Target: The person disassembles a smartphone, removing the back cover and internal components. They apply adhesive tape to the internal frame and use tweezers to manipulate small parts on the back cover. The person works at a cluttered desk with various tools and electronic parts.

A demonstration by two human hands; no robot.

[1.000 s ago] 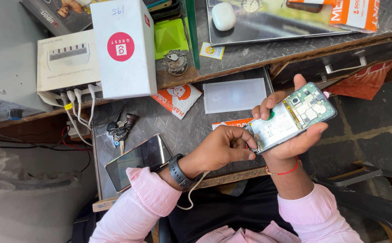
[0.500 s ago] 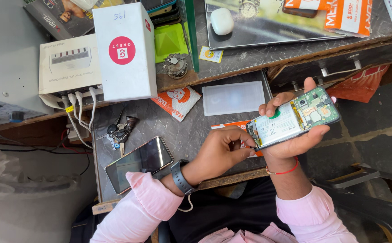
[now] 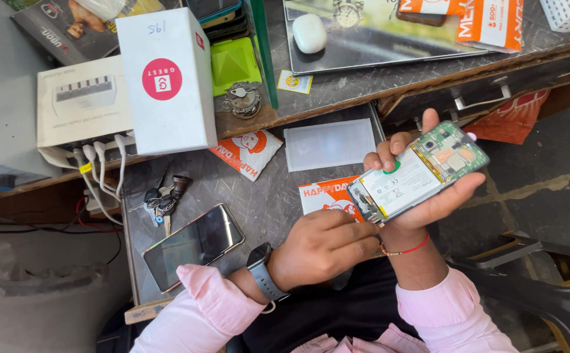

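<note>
Right hand (image 3: pixel 422 196) cradles an opened phone (image 3: pixel 419 171), back cover off, white battery and green circuit board showing. It sits right of centre, held in the air past the near edge of the grey work shelf (image 3: pixel 259 196), tilted, board end pointing far-right. Fingers wrap the far long edge, thumb braces the near side: a closed grip on the frame edges, palm underneath.

Left hand (image 3: pixel 324 245) is curled shut, fingertips pinched at the phone's near-left corner. Whether it pinches a small tool or the phone edge itself, cannot tell. A dark smartwatch (image 3: pixel 263 273) sits on that wrist.

Handling judgement: light, thin, rigid, but fragile with the board bare. Best held by the frame edges, as here, keeping off the board and the battery face. Smooth sides likely slippery.

On the shelf, left and near: another phone (image 3: pixel 193 245) lying screen up, a bunch of keys (image 3: pixel 164 199) just beyond it, a clear plastic sheet (image 3: pixel 329 144) farther back.
</note>
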